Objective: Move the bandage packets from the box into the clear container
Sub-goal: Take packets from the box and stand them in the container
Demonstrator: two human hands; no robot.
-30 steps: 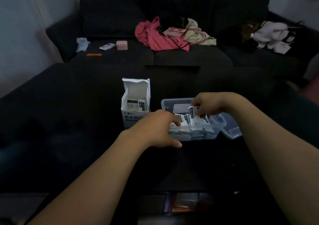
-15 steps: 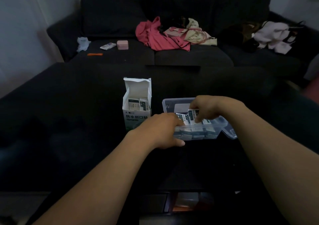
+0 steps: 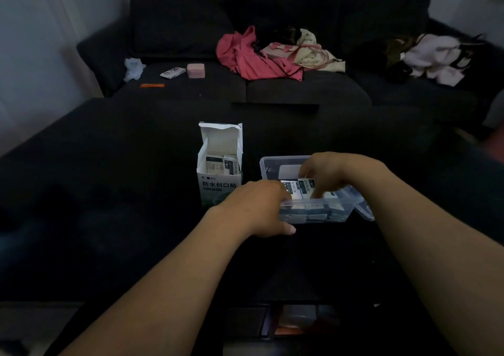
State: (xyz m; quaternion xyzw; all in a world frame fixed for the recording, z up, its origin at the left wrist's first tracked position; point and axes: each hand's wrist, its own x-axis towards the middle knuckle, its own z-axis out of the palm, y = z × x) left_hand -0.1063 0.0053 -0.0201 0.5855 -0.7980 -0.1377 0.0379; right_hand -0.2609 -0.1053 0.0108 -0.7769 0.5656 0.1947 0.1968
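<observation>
Though dim, packets (image 3: 301,189) seemingly under fingers (image 3: 317,192)

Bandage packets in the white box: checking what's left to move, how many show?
2: both packets stand side by side inside the open box; more may hide below.

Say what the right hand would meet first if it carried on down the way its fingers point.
Probably the bandage packets standing in the clear container: the right hand already pinches their tops. Depth beneath is unclear.
</observation>
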